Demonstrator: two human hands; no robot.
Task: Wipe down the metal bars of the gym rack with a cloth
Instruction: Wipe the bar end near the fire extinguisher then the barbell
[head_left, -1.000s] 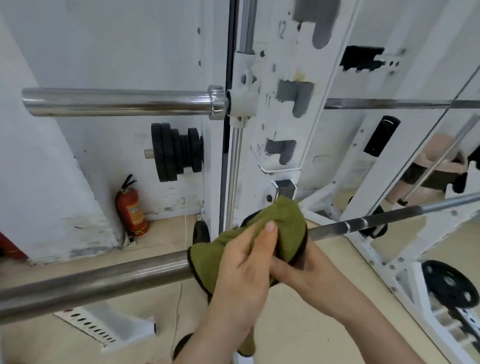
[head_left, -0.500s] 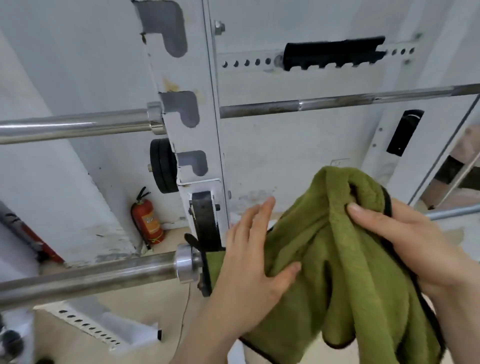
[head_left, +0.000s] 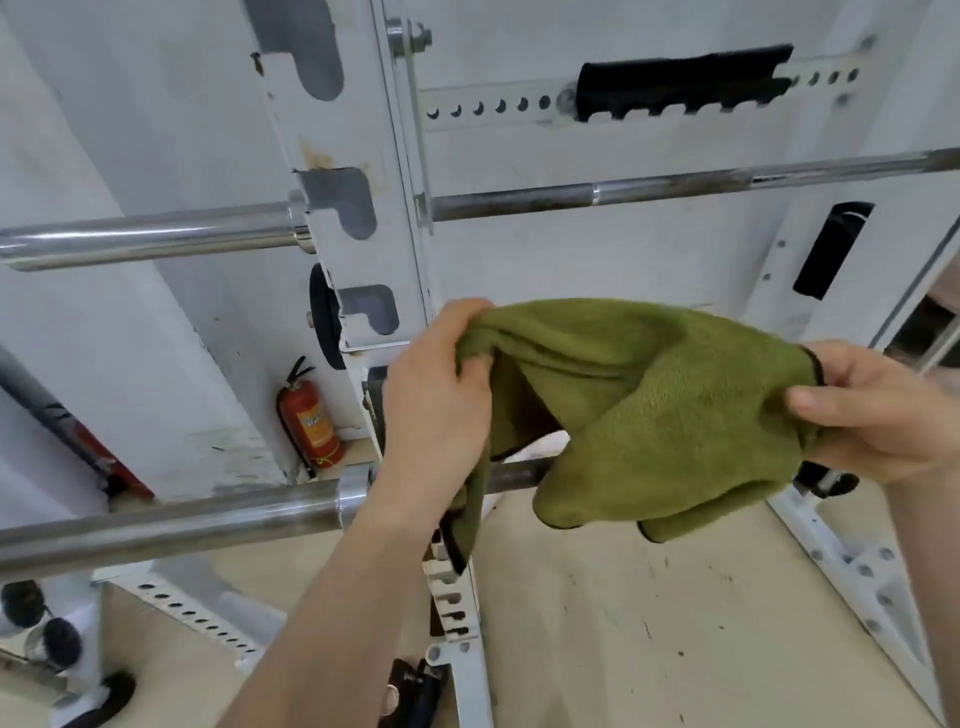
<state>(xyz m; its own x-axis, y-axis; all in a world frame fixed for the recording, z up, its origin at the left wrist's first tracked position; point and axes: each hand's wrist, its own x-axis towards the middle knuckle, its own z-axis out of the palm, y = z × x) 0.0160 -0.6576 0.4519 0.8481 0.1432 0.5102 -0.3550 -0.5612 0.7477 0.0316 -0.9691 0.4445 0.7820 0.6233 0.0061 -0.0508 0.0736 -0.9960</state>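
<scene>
Soft, light, floppy green cloth (head_left: 649, 395), bunched in left hand (head_left: 436, 400), pinched at corner by right hand (head_left: 878, 410); likely best wadded before wrapping lower bar (head_left: 182, 519).

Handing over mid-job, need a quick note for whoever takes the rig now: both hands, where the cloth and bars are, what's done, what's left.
Left hand grips one end of the green cloth; right hand pinches the other end.
Cloth hangs spread between them, in front of the lower bar; contact with it unclear.
Done: cannot tell which bars are wiped.
Left: upper bar shows dark patches; probably wrap the cloth round a bar and wipe.
</scene>
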